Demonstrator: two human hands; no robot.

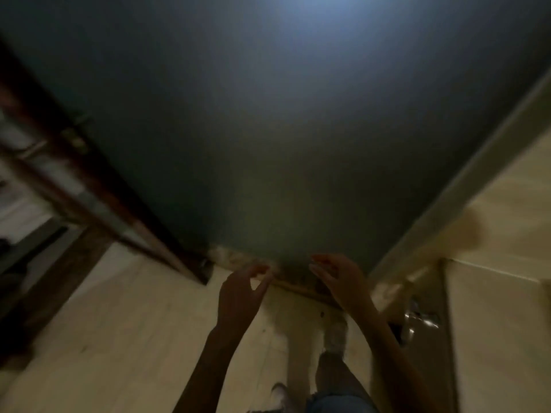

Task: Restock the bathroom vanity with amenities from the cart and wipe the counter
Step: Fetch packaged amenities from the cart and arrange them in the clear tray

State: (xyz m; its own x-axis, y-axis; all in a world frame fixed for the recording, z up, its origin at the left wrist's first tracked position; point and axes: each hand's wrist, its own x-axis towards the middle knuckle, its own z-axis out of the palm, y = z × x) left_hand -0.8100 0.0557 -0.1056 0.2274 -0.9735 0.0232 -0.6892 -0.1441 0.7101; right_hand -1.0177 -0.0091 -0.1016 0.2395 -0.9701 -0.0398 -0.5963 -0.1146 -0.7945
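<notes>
The view is dim and blurred. My left hand (241,290) and my right hand (337,277) are raised in front of me above a pale tiled floor (128,323), a short gap between them. Both hold nothing and their fingers are loosely curled. No cart, amenities, vanity or counter shows in this view. My legs and a light shoe (335,335) appear below my hands.
A dark grey-green wall (268,129) fills the space straight ahead. A dark wooden door frame (98,192) runs along the left. On the right stands a pale door (492,263) with a metal handle (422,318).
</notes>
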